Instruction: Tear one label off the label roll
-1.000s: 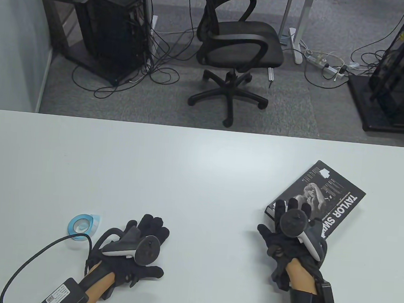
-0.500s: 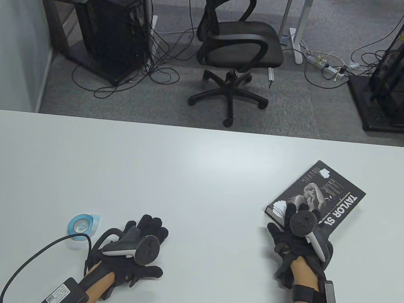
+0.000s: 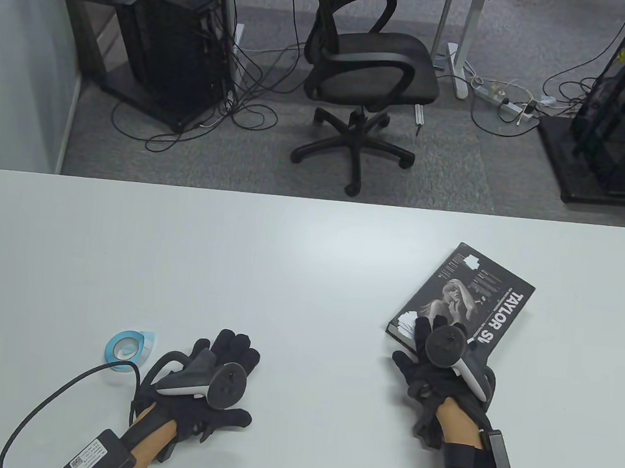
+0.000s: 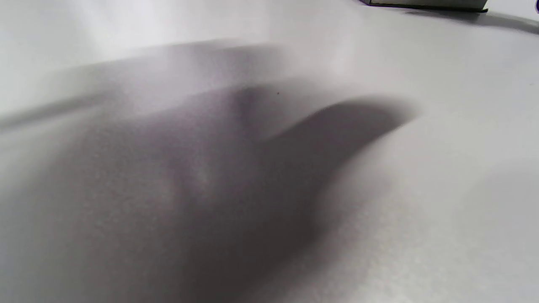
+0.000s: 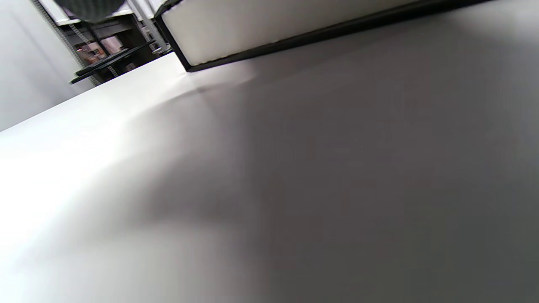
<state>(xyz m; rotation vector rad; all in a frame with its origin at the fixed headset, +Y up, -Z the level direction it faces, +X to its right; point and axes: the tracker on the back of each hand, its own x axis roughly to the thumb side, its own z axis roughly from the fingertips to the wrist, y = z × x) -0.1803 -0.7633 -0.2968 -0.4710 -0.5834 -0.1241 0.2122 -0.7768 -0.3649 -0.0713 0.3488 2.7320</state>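
The label roll (image 3: 129,346), white labels on a blue core, lies on the white table (image 3: 287,275) near its front left. My left hand (image 3: 224,368) lies flat on the table just right of the roll, fingers stretched out and holding nothing. My right hand (image 3: 434,345) presses its fingers on the near left corner of a black book (image 3: 482,298), with the thumb spread off its edge. A white label (image 3: 407,323) sits on the cover by my fingers, and another (image 3: 473,260) at the far corner. The right wrist view shows the book's page edge (image 5: 269,29).
The book lies at an angle at the table's right. A cable (image 3: 52,397) runs from my left wrist across the table's front left. An office chair (image 3: 368,69) stands on the floor beyond the far edge. The left wrist view shows only tabletop, shadow and the book's edge (image 4: 425,3).
My right hand shifted right and back over the book's corner, then moved left, and the book slid left with it. The left hand and the roll have not moved.
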